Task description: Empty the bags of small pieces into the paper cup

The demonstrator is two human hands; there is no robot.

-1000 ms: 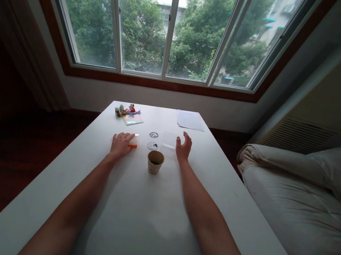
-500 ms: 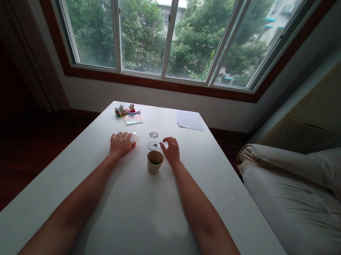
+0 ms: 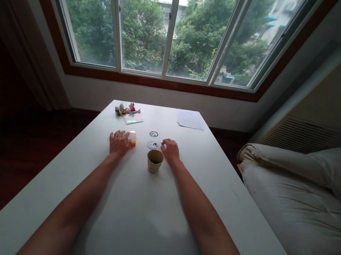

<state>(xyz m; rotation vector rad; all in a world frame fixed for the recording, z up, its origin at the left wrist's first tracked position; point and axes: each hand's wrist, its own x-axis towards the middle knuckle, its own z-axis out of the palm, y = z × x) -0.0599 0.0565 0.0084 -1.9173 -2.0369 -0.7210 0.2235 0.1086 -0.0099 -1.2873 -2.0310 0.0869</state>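
On the left of the white table [image 3: 144, 209], my left hand [image 3: 118, 143] is on a small clear packet [image 3: 132, 138] with orange showing at its bottom. Its fingers lie over the packet's left side and hide part of it. My right hand [image 3: 171, 150] rests beyond and to the right of a brown paper cup [image 3: 154, 167], thumb and fingertips drawn together. Whatever may be between them is too small to make out. The cup stands upright with dark contents inside. Between my hands lie two small round, dark-rimmed pieces, a farther one [image 3: 153, 134] and a nearer disc [image 3: 152, 145].
Small colourful toy figures [image 3: 124, 110] stand at the table's far left beside a pale shiny card [image 3: 133, 118]. White paper sheets [image 3: 190, 120] lie at the far right. A cushioned sofa [image 3: 295, 194] is right of the table, and a window [image 3: 168, 36] is ahead.
My left hand has shifted slightly left and its thumb has drawn in, so more of the orange in the packet shows. My right thumb and fingertips have closed together. The cup stays put.
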